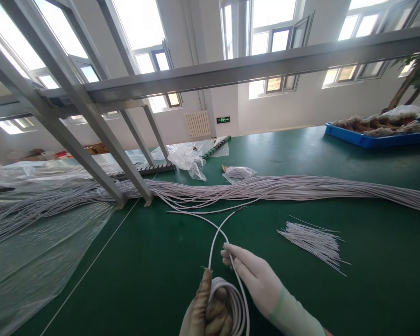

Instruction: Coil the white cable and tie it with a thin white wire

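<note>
A coil of white cable (237, 301) sits in my left hand (200, 305), whose glove is stained; the fingers wrap round the loops and the thumb lies along the outside. My right hand (250, 275), in a pale glove, pinches a single strand of the same white cable just above and right of the coil. Beyond the fingertips two cable ends (220, 228) cross each other over the green table. One end runs up to the right and shows a thin dark tip. The right palm faces away from view.
A long bundle of white cables (301, 186) stretches across the green table (143, 261). Short cut wires (315, 245) lie in a pile at right. Grey metal posts (91, 126) stand at left by plastic sheeting (49, 266). A blue tray (371, 140) and bagged wires (238, 173) are farther back.
</note>
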Action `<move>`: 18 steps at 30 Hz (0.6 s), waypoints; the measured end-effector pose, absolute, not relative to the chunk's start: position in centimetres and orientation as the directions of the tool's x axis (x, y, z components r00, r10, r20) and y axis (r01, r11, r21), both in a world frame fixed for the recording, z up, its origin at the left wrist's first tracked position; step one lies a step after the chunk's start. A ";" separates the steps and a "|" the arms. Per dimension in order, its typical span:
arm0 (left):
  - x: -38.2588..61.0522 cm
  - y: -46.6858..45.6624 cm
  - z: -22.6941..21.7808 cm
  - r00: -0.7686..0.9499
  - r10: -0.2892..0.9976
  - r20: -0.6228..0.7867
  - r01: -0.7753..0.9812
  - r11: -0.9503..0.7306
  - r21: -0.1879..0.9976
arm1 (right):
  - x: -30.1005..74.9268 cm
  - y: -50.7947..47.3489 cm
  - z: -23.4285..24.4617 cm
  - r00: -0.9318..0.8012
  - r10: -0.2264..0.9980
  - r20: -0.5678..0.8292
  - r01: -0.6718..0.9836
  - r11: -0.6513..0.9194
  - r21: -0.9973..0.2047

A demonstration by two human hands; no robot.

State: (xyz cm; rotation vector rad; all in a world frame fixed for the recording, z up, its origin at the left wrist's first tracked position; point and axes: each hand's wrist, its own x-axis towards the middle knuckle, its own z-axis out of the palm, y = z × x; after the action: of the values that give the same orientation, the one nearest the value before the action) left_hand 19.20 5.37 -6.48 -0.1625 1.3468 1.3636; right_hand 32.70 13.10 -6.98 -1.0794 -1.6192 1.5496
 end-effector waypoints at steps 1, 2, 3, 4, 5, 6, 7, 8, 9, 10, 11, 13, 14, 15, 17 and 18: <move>19.7 5.4 -6.8 -0.253 0.623 -0.740 -0.783 0.317 0.535 | 32.5 13.0 -7.0 -0.459 0.885 -0.073 0.135 -0.012 -0.991; 20.0 5.4 -7.1 -0.144 0.677 -0.722 -0.822 0.325 0.468 | 32.4 13.0 -6.9 -0.465 0.883 -0.067 0.147 0.003 -0.989; 20.3 5.4 -7.4 -0.034 0.729 -0.684 -0.848 0.341 0.406 | 32.4 13.1 -6.7 -0.471 0.879 -0.070 0.168 0.011 -0.986; 20.4 5.3 -7.6 0.046 0.767 -0.639 -0.859 0.358 0.367 | 32.4 13.1 -6.5 -0.468 0.880 -0.080 0.198 0.017 -0.980; 20.5 5.2 -7.8 0.072 0.790 -0.609 -0.860 0.358 0.363 | 32.5 13.2 -6.3 -0.459 0.883 -0.095 0.236 0.018 -0.971; 20.4 5.2 -7.9 0.034 0.793 -0.608 -0.860 0.333 0.386 | 32.6 13.2 -6.1 -0.444 0.889 -0.114 0.278 0.016 -0.960; 20.4 5.1 -8.0 -0.041 0.779 -0.626 -0.855 0.297 0.426 | 32.9 13.2 -6.1 -0.423 0.896 -0.134 0.324 0.011 -0.946; 20.3 5.1 -8.1 -0.121 0.752 -0.648 -0.846 0.263 0.464 | 33.1 13.1 -6.1 -0.397 0.904 -0.157 0.371 0.003 -0.928; 20.1 5.1 -8.1 -0.179 0.724 -0.666 -0.842 0.237 0.484 | 33.4 13.0 -6.2 -0.365 0.914 -0.178 0.417 -0.011 -0.909; 20.0 5.1 -8.1 -0.209 0.709 -0.674 -0.847 0.213 0.487 | 33.7 12.7 -6.4 -0.335 0.921 -0.198 0.453 -0.027 -0.891; 20.0 5.2 -8.1 -0.219 0.705 -0.674 -0.857 0.192 0.479 | 34.0 12.5 -6.6 -0.313 0.925 -0.217 0.482 -0.042 -0.875; 19.8 5.4 -8.1 -0.218 0.714 -0.665 -0.877 0.157 0.455 | 34.6 11.8 -7.1 -0.292 0.925 -0.244 0.510 -0.065 -0.858; 19.7 5.6 -8.2 -0.219 0.717 -0.662 -0.889 0.133 0.438 | 34.8 11.4 -7.4 -0.293 0.922 -0.253 0.511 -0.072 -0.856; 19.6 5.7 -8.3 -0.220 0.718 -0.660 -0.901 0.109 0.419 | 35.0 11.1 -7.5 -0.295 0.920 -0.259 0.511 -0.077 -0.856; 19.4 5.9 -8.4 -0.220 0.721 -0.657 -0.919 0.072 0.387 | 35.3 10.3 -7.4 -0.310 0.910 -0.276 0.505 -0.089 -0.859; 19.3 6.0 -8.4 -0.220 0.722 -0.656 -0.925 0.060 0.376 | 35.4 9.9 -7.3 -0.330 0.901 -0.281 0.492 -0.090 -0.866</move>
State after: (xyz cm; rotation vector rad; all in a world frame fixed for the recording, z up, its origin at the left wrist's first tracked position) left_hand 19.27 5.99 -8.44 -0.2956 0.9131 1.5539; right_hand 35.43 9.93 -7.31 -1.5112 -1.7934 1.3996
